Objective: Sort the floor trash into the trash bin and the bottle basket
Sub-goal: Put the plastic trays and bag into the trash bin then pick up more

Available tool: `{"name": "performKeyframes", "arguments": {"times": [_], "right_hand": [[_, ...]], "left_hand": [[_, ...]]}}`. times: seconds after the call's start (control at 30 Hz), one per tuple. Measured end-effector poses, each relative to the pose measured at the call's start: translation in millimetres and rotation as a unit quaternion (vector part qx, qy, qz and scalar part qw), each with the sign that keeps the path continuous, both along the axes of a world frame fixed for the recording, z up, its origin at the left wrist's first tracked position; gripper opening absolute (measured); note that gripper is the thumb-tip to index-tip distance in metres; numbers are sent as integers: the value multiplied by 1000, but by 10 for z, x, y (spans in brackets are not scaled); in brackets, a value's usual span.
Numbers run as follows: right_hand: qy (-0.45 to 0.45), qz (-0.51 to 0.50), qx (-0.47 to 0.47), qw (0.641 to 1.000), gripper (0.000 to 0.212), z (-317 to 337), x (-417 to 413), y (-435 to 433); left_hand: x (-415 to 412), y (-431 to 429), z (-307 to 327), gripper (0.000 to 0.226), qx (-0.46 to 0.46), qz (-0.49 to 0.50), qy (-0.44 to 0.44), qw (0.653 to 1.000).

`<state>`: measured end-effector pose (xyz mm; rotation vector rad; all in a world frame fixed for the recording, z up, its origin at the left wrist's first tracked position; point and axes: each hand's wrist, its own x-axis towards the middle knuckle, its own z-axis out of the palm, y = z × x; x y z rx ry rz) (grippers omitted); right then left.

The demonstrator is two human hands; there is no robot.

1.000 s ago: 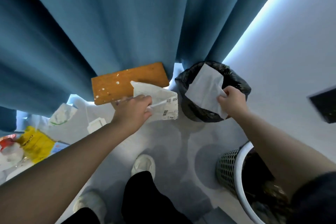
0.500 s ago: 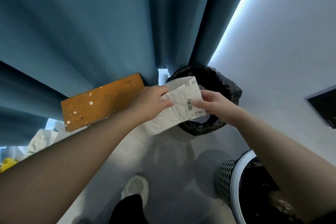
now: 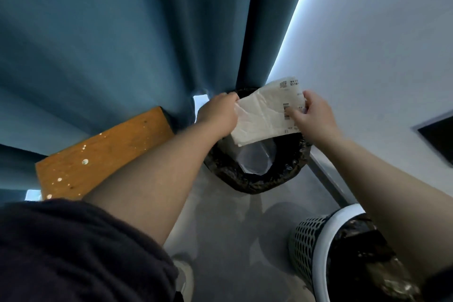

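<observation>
So here's where the sorting stands, as far as I can tell. Both hands are on one piece of trash: a white paper bag (image 3: 263, 115) with printed labels and a barcode on it. The left hand (image 3: 218, 115) grips its left edge with the fingers curled round it, and the right hand (image 3: 315, 115) pinches the right edge, right by the barcode. Neither hand is free. The bag hangs stretched between them, directly over the trash bin (image 3: 245, 186), the one with the black liner, tucked against the blue curtain (image 3: 122, 32) and the white wall (image 3: 367, 32). It isn't in yet, just above the opening.

What looks done: there's a pale sheet (image 3: 255, 160) lying down inside the bin, so at least one bit of trash has made it in. The bottle basket (image 3: 304, 238), white with a mesh side, sits near the bin at the lower right. Something shiny is inside it, but it's too blurry for me to call it bottles.

What's left: letting go of this bag so it drops in, I'd guess. Beyond that I honestly can't say, because the gray floor (image 3: 220, 216) in view shows only a wooden board (image 3: 98, 154) leaning by the curtain and a shoe (image 3: 185, 274). No loose trash shows here, but most of the floor is out of view.
</observation>
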<state>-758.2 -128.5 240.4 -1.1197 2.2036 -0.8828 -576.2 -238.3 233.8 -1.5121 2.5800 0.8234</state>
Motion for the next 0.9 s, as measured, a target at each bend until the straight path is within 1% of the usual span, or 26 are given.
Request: {"name": "performKeyframes", "arguments": {"times": [0.07, 0.13, 0.17, 0.23, 0.27, 0.3, 0.37, 0.47, 0.57, 0.63, 0.73, 0.77, 0.83, 0.9], "right_hand": [[51, 4, -11, 999, 14, -121, 79, -35], [46, 28, 49, 997, 10, -375, 164, -42], [38, 40, 101, 993, 11, -520, 233, -44], [41, 57, 200, 977, 12, -798, 410, -72], [55, 63, 237, 968, 13, -921, 504, -98], [72, 65, 268, 959, 19, -1033, 589, -132], [110, 58, 320, 939, 35, -1246, 688, -199], [188, 55, 408, 891, 47, -1463, 700, -213], [298, 102, 465, 827, 58, -1528, 656, -191], [337, 121, 485, 798, 63, -1449, 637, -189], [368, 126, 480, 787, 62, -1204, 593, -159], [382, 141, 464, 787, 61, -1095, 585, -122], [412, 205, 404, 791, 55, -905, 575, 7], [405, 281, 345, 799, 50, -769, 583, 180]], "left_hand": [[15, 82, -182, 54, -56, -1, -63, 996], [170, 181, -376, 68, -66, 56, -73, 994], [279, 237, -475, 70, -42, 98, -64, 992], [490, 340, -663, 65, 52, 176, -33, 982], [570, 382, -744, 56, 99, 195, -15, 976], [626, 417, -817, 47, 127, 201, 3, 971], [667, 455, -921, 43, 115, 213, 46, 969], [651, 483, -981, 38, 86, 233, 83, 965], [627, 480, -1021, 48, 60, 231, 75, 968], [623, 485, -1016, 55, 53, 227, 52, 971], [644, 479, -940, 60, 70, 221, 53, 971], [662, 480, -901, 59, 79, 228, 59, 969], [690, 476, -821, 56, 92, 246, 55, 963], [710, 466, -734, 48, 104, 258, 22, 960]]}}
